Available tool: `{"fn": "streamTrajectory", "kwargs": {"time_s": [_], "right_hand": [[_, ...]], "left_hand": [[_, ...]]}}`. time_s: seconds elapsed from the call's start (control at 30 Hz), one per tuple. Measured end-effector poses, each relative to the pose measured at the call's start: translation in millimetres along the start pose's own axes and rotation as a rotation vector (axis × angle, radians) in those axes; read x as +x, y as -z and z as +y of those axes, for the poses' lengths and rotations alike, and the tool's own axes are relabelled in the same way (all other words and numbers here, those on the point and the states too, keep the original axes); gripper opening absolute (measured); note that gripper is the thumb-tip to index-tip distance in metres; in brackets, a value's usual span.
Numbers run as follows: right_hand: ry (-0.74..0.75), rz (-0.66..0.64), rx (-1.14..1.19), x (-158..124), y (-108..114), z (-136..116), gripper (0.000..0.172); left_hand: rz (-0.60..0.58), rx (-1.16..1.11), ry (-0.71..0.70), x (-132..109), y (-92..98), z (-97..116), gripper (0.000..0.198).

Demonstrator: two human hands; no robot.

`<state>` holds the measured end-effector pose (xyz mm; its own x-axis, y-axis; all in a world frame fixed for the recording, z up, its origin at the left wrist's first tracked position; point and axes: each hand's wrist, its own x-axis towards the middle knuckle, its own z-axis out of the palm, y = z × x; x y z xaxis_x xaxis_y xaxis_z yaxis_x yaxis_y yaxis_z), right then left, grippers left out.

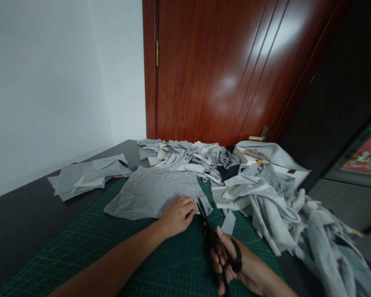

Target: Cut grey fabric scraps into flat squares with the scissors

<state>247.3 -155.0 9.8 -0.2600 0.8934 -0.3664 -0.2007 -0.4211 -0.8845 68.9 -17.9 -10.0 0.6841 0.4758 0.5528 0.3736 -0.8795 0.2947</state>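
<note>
A light grey piece of fabric (154,189) lies spread on the green cutting mat (126,268). My left hand (179,214) is closed at its near right edge, the fingertips pinching the cloth there. In my right hand (224,260) is a pair of black scissors (205,225), fingers through the handles. The blades point away from me, a little apart, and their tips reach the fabric's right corner beside my left fingers. Whether the blades touch the cloth I cannot tell. A small grey scrap (228,222) lies on the mat just right of the scissors.
Flat grey fabric pieces (83,177) lie on the dark table (21,218) at left. A heap of scraps (185,154) runs along the back, near the wooden door (210,74). At right are an open white box (297,175) and a large pile of grey cloth (268,198).
</note>
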Motion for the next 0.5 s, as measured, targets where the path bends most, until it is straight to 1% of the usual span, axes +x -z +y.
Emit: {"fn": "streamTrajectory", "kwargs": {"time_s": [0.23, 0.5], "right_hand": [[-0.007, -0.051, 0.036, 5.1, 1.1, -2.8, 0.066], [-0.039, -0.034, -0.043, 15.8, -0.8, -10.7, 0.069]], "left_hand": [[0.017, -0.018, -0.014, -0.3, -0.7, -0.8, 0.015], [0.040, -0.040, -0.033, -0.4, 0.7, 0.4, 0.013]]}}
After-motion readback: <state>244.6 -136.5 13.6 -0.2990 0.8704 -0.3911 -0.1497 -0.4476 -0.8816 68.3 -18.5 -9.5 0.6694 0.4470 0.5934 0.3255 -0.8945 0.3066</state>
